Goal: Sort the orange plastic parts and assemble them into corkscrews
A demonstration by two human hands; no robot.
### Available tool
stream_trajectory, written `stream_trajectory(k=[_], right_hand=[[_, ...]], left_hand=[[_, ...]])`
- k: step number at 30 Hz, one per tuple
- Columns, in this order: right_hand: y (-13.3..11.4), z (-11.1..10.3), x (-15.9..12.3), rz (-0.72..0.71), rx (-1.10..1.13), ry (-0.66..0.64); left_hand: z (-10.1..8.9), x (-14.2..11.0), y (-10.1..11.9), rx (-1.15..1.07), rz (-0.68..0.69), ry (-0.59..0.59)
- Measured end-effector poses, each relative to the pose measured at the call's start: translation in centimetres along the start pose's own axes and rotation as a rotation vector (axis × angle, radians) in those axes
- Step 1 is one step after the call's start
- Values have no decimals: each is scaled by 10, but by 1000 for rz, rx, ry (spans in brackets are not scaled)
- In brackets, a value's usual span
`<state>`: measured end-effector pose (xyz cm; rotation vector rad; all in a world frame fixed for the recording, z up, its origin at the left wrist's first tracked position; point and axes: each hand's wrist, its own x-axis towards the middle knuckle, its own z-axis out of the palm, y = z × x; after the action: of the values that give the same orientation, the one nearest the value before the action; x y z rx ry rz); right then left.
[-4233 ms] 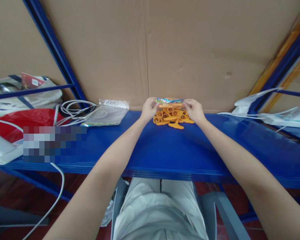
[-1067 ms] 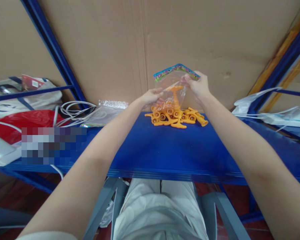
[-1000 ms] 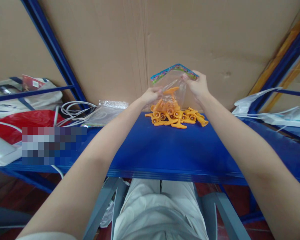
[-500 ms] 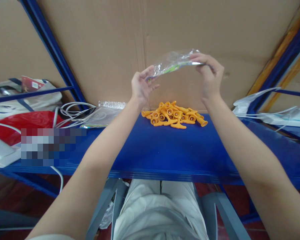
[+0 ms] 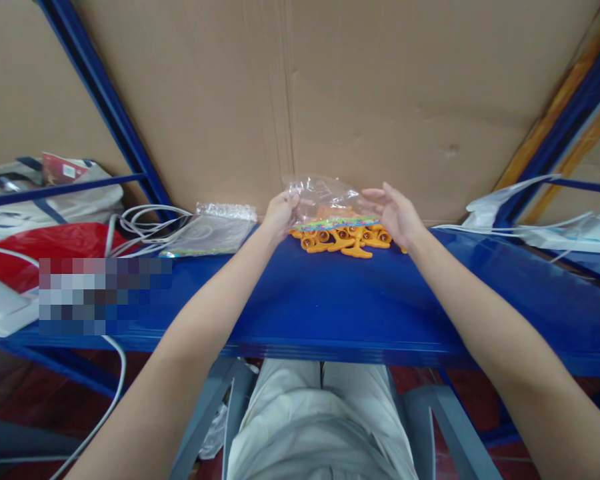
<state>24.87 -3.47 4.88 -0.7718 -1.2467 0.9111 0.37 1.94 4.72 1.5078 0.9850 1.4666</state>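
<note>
A clear plastic bag [image 5: 325, 197] with a colourful printed strip along its lower edge hangs over a heap of orange T-shaped plastic pieces [image 5: 337, 240]. My left hand [image 5: 283, 212] pinches the bag at its left side. At the bag's right end is my right hand [image 5: 394, 212], its fingers spread and apart; whether a fingertip touches the film I cannot tell. The orange pieces have round hollow ends with something shiny inside. Part of the heap is hidden behind the bag and my right hand.
More flat clear bags [image 5: 213, 230] lie on the blue table [image 5: 330, 300], left of the heap. White cables [image 5: 147, 223], a red bag [image 5: 70, 247] and a cloth bag [image 5: 25, 200] are further left. A cardboard wall [image 5: 360, 87] rises behind. White plastic items [image 5: 570, 233] sit at right.
Both hands have come down with the clear bag, from above the orange heap to right in front of it. The right hand has moved left and its fingers have spread.
</note>
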Motion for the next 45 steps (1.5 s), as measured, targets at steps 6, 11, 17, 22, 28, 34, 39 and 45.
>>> stream_trajectory(k=[6,11,17,22,28,34,39,45], right_hand=[[16,1,1,382,142,168],[17,9,-3,458,189,179],[17,5,-2,501,197,144],[16,7,-4,535,175,116],[16,7,-3,445,207,237],[21,5,0,227,156,418],[25,3,1,120,77,498],[30,-8,9,-11,0,518]], left_hand=[[20,-18,-10,76,21,-25],[28,-22,-13,63,134,-53],[23,-22,-17,164,163,-70],[23,-23,-18,186,202,-80],[24,-25,-17,218,251,-91],[24,-23,-18,210,159,-120],[27,-23,-18,195,164,-132],[29,-23,-19,248,187,-91]])
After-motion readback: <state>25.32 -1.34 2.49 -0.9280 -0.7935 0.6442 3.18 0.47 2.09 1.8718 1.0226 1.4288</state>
